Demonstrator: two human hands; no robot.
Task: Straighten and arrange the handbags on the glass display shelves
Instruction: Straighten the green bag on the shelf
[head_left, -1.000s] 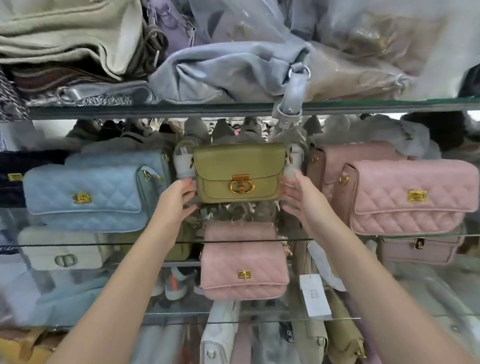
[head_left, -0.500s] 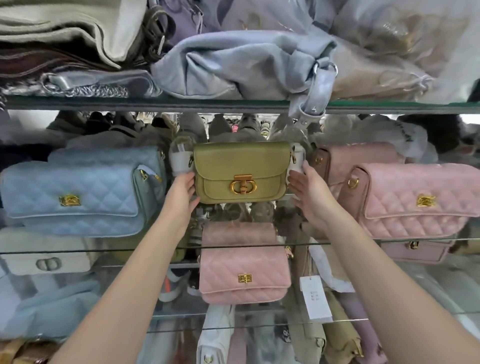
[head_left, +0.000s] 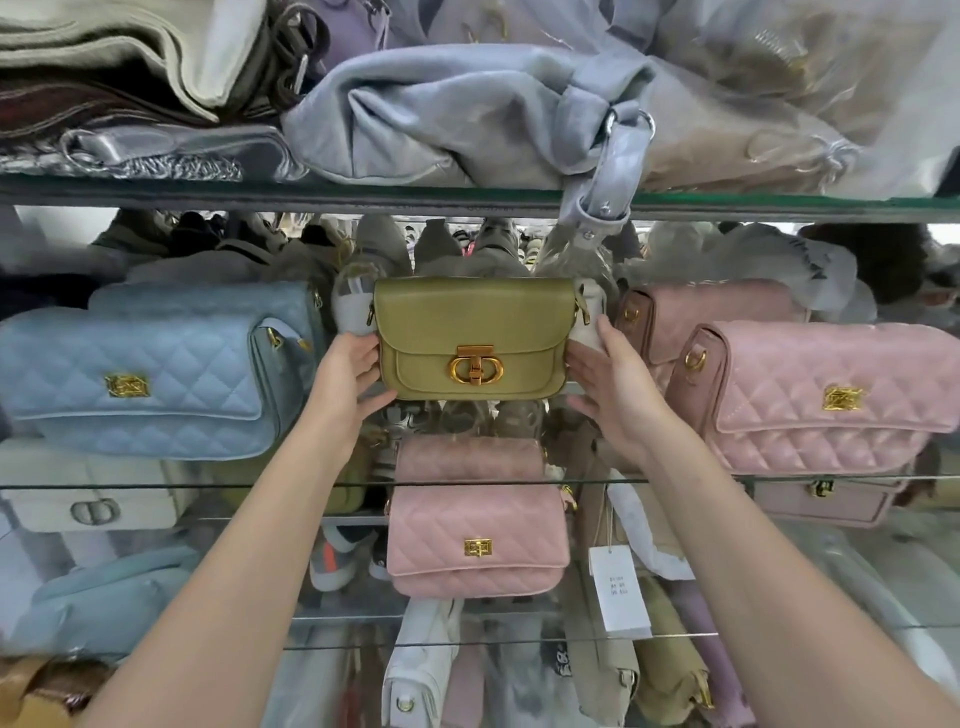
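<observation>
A small olive-green handbag (head_left: 470, 322) with a gold clasp stands upright in the middle of the glass shelf (head_left: 208, 486). My left hand (head_left: 345, 382) grips its left side and my right hand (head_left: 605, 387) grips its right side. A light blue quilted handbag (head_left: 156, 374) stands to its left. A pink quilted handbag (head_left: 831, 395) stands to its right, with a darker pink bag (head_left: 701, 312) behind that one. On the shelf below, a small pink quilted bag (head_left: 478, 535) sits under the green one.
The upper glass shelf (head_left: 363, 195) holds piled grey, cream and wrapped bags; a grey strap (head_left: 602, 187) hangs over its edge. A cream bag (head_left: 93, 506) sits lower left, a white price tag (head_left: 618, 592) hangs lower right, more bags lie beneath.
Both hands stay on the green handbag, which has hardly shifted. My view has moved closer and slightly right.
</observation>
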